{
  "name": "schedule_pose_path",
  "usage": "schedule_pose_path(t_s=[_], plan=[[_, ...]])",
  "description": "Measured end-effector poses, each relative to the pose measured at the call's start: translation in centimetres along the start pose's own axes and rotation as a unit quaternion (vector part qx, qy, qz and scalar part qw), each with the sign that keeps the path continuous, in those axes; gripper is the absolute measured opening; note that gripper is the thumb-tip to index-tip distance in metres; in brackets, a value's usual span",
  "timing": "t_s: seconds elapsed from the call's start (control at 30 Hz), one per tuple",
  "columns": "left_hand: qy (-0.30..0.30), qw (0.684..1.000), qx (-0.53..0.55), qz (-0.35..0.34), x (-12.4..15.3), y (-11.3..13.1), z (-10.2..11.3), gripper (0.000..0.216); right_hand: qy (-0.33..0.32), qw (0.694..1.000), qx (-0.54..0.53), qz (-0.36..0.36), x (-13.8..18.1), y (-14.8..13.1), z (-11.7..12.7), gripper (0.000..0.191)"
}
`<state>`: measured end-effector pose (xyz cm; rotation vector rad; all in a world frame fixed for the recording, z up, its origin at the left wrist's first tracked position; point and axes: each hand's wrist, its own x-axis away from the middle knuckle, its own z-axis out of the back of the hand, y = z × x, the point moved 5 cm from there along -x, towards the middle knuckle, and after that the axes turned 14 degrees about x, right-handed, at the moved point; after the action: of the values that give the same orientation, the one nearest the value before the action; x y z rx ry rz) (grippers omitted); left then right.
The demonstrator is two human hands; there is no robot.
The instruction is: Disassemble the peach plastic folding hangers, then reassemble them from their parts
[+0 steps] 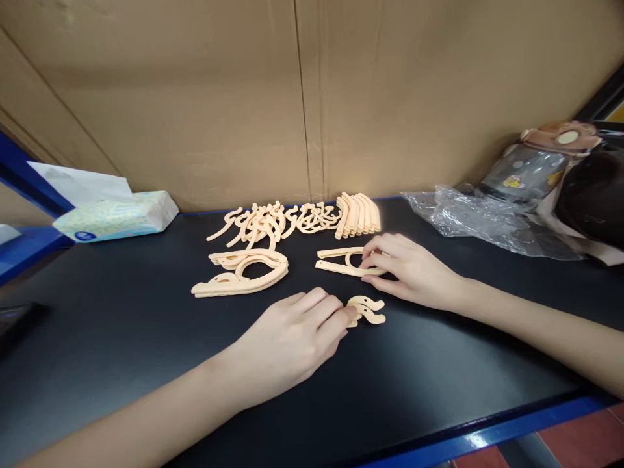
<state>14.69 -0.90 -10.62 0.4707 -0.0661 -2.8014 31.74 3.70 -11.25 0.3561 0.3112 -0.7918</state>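
My left hand [302, 338], fingers bent together, pinches small beige curved hook pieces [373, 317] lying on the table's near middle; its fingertips cover their left ends. Just behind them, my right hand [407, 268] holds the joined end of a V-shaped beige folding hanger [336, 266], thumb and fingers closed about it. The hanger's two arms point left, and a curved piece bridges them. To the left lies a stack of similar folded hangers [263, 283], apart from both hands.
Along the back are a pile of loose hooks [266, 221], small curved pieces [312, 221] and a row of hanger arms [358, 214]. A tissue pack [121, 218] sits at left. Clear plastic wrap [468, 218] and a bottle [526, 166] are at right. Cardboard [219, 104] stands behind the black table [121, 338].
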Motion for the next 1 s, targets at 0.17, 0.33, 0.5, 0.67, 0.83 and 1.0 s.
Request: schedule_pose_path(t_s=[0.17,0.33,0.5,0.67,0.83,1.0], plan=[[0.004,1.0,0.006,0.026,0.0,-0.5,-0.1,0.026,-0.01,1.0,0.002,-0.008,0.0,0.2,-0.2,0.012],[-0.007,0.999,0.004,0.035,0.0,-0.7,-0.2,0.027,-0.001,1.0,-0.01,-0.011,0.0,0.4,-0.1,0.011],[-0.003,0.999,0.002,0.041,0.0,-0.7,-0.2,0.027,0.002,1.0,-0.026,-0.008,0.1,0.4,0.0,0.013],[0.011,0.998,0.0,0.062,0.2,-1.0,0.0,0.028,-0.009,0.997,-0.067,-0.024,0.2,0.7,0.2,0.015],[0.041,0.996,-0.007,0.083,0.3,-1.6,0.3,0.026,-0.018,0.991,-0.121,-0.058,0.3,1.1,0.3,0.022],[0.039,0.994,-0.003,0.101,0.3,-1.9,0.3,0.026,-0.022,0.989,-0.135,-0.058,0.1,0.9,0.5,0.013]])
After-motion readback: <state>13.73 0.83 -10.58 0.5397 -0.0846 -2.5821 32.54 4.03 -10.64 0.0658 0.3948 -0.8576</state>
